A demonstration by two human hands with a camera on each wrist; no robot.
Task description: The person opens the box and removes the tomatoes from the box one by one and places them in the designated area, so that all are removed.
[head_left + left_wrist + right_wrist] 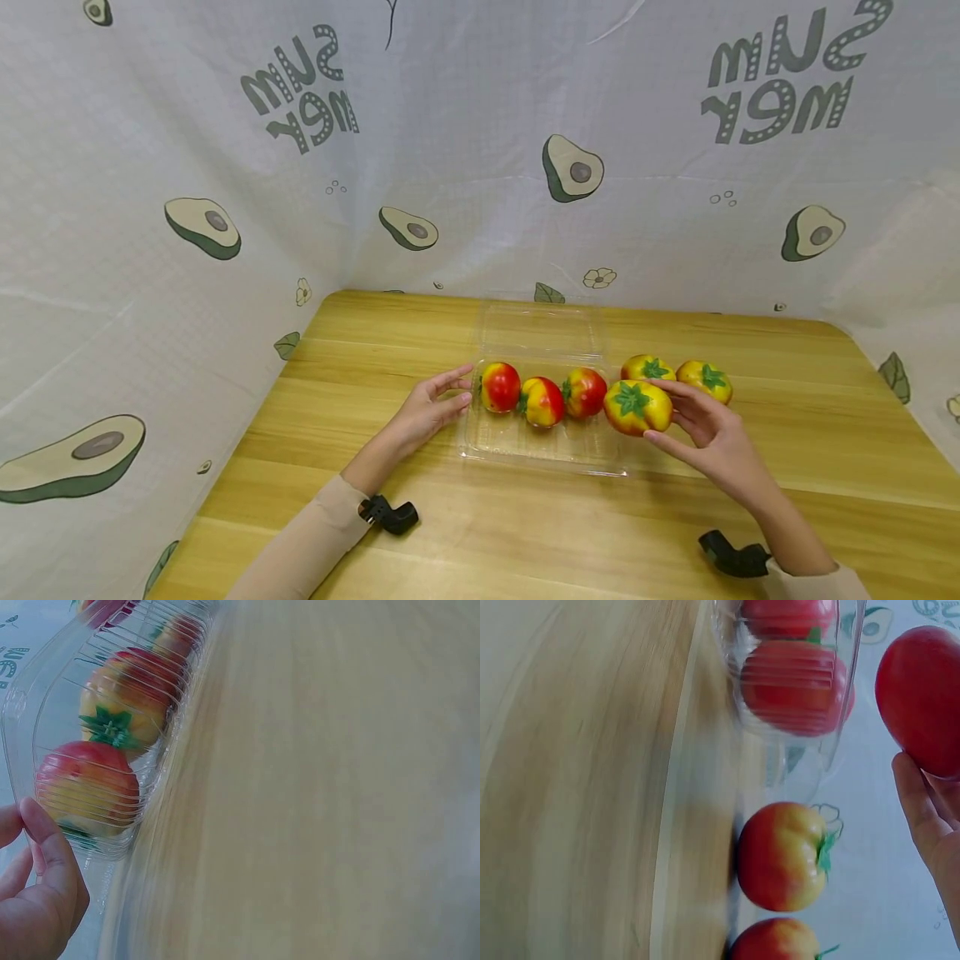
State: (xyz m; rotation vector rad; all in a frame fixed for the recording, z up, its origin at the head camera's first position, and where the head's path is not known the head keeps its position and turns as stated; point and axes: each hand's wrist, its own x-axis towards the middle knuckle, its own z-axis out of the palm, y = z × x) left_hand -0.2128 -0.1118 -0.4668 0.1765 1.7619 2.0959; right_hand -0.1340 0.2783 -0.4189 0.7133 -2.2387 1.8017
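My right hand (pixel 712 433) holds a yellow-and-red persimmon (pixel 637 407) with a green leafy top, thumb and fingers around its side. In the right wrist view the red underside of that persimmon (pixel 922 701) shows, raised higher than the fruits standing nearby. A clear plastic container (pixel 540 461) lies with three similar persimmons in a row inside, a red one (pixel 500 387) at the left end. At the container's left edge is my left hand (pixel 423 412); its extended fingertips (pixel 41 817) touch the rim.
Two more persimmons stand on the wooden table, one (pixel 647 367) behind the held fruit and one (pixel 705 380) to its right. The container's clear lid (pixel 540 325) lies folded back toward the patterned curtain (pixel 480 167).
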